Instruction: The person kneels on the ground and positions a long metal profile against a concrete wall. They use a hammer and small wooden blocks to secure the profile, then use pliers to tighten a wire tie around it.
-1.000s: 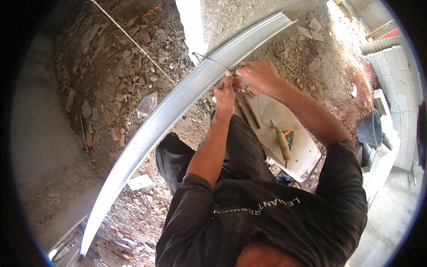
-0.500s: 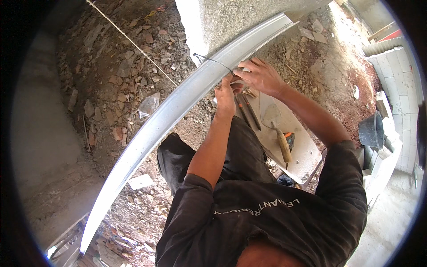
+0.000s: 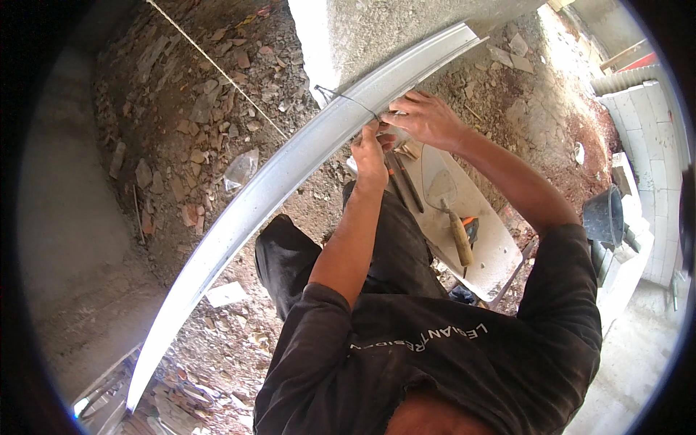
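A thin dark wire (image 3: 360, 105) crossed the face of a long, pale grey metal channel (image 3: 290, 156), its near end meeting the person's fingers at the channel's lower edge. The channel ran slantwise from the lower left to the upper right, its upper part in front of a rough concrete face (image 3: 391, 32). The left hand (image 3: 370, 154) was at the wire's end, thumb upward and fingers bent; the right hand (image 3: 428, 122) met it from the other side, fingers curled. The fingertips hid the contact, so I could not tell whether either hand was clamped on the wire.

Just below the hands lay a pale board (image 3: 500, 261) bearing a wooden-handled trowel (image 3: 462, 239), a tool with two dark handles (image 3: 410, 185), and a black-and-orange object (image 3: 472, 226) partly behind the trowel's handle. A light string (image 3: 217, 69) stretched over rubble (image 3: 206, 123) on the left, near crumpled clear plastic (image 3: 241, 169). At the right, a dark bucket (image 3: 604, 216) stood near a white block wall (image 3: 645, 119).
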A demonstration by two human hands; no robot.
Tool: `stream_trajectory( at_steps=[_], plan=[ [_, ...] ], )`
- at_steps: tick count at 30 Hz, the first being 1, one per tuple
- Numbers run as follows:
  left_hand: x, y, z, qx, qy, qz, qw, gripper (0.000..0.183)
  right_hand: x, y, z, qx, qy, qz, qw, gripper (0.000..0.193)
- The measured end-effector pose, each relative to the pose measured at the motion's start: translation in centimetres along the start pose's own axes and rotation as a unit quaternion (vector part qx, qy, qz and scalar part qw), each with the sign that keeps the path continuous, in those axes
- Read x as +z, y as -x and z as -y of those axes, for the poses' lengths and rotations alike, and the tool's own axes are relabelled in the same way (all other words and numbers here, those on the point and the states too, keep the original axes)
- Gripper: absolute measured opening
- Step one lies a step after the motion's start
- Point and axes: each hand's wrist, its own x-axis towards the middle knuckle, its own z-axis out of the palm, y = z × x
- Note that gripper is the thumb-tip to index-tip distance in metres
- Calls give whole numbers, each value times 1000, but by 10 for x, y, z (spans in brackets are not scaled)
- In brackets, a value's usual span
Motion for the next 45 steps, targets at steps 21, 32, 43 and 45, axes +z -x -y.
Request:
stream_trajectory(
  at_steps=[21,32,43,45],
  plan=[
    [-2,-9,-7,-63,19,40,997,23,16,17,11,47,-59,-68,995,35],
    [-5,-10,-10,-62,-43,44,996,27,12,11,14,90,-101,-28,990,25],
    [-5,-5,-17,-64,-114,27,991,29,29,16,26,177,-75,-42,980,19],
    [1,-1,-19,-65,-116,-3,991,27,34,18,36,226,-84,-52,969,16]
  ],
)
